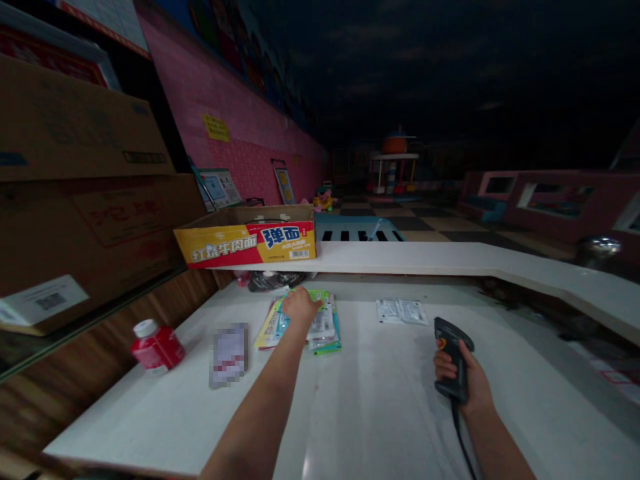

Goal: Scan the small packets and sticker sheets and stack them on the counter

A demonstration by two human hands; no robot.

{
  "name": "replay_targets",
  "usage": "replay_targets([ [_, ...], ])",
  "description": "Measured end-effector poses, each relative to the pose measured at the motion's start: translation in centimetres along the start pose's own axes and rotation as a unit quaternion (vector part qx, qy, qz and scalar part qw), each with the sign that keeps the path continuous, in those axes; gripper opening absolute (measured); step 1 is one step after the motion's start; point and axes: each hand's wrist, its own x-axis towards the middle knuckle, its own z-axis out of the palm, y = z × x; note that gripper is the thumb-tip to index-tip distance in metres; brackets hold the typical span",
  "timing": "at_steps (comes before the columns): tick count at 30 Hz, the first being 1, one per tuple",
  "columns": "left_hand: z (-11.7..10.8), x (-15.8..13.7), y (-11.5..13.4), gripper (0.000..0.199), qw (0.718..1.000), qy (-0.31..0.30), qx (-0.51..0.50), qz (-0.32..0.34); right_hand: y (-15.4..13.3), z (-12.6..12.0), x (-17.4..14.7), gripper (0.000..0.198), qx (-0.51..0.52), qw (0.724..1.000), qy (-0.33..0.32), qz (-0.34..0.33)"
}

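Note:
My right hand (467, 373) is wrapped round the grip of a black handheld barcode scanner (453, 360), held above the right part of the white counter. A cable runs down from the scanner's grip. My left hand (301, 307) reaches onto a pile of flat plastic packets (323, 327) in green, yellow, blue and silver. Its fingers are bent down and grip a packet at the top of the pile; the fingertips are partly hidden. To the right of the pile, apart from it, lies a pair of small silver-white packets (401, 311).
On the left stand a red bottle with a white cap (157, 347) and a blurred-out small item (229, 355). A yellow-red open carton (250, 238) sits on the raised ledge (410, 257) behind. Large brown boxes (95, 220) are stacked at the left. A black bag (275, 280) lies under the ledge.

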Motion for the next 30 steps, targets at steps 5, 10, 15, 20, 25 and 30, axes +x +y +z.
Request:
replay_targets([
  [5,-0.4,1.1,0.4,0.071,0.998,-0.037,-0.020,-0.041,0.1,0.3,-0.2,0.028,0.004,1.000,-0.005,-0.003],
  [10,-0.9,1.9,0.4,0.062,0.996,-0.083,-0.021,-0.025,0.2,0.5,-0.1,0.028,0.025,1.000,0.001,-0.007],
  [15,-2.0,1.7,1.0,0.027,0.995,-0.056,-0.078,0.038,0.2,0.3,0.0,0.025,0.031,1.000,-0.003,-0.003],
  [20,-0.6,-1.4,2.1,0.010,0.941,-0.073,-0.311,0.111,0.2,0.0,0.2,0.031,-0.022,1.000,-0.016,-0.013],
  [25,5.4,-8.2,2.4,0.018,0.786,-0.192,-0.574,0.125,0.6,0.6,0.0,0.036,-0.053,0.998,0.006,-0.024],
  [30,9.4,-12.5,1.6,0.024,0.763,-0.163,-0.611,0.138,1.4,2.2,-0.5,0.035,-0.161,0.984,0.071,-0.008],
])
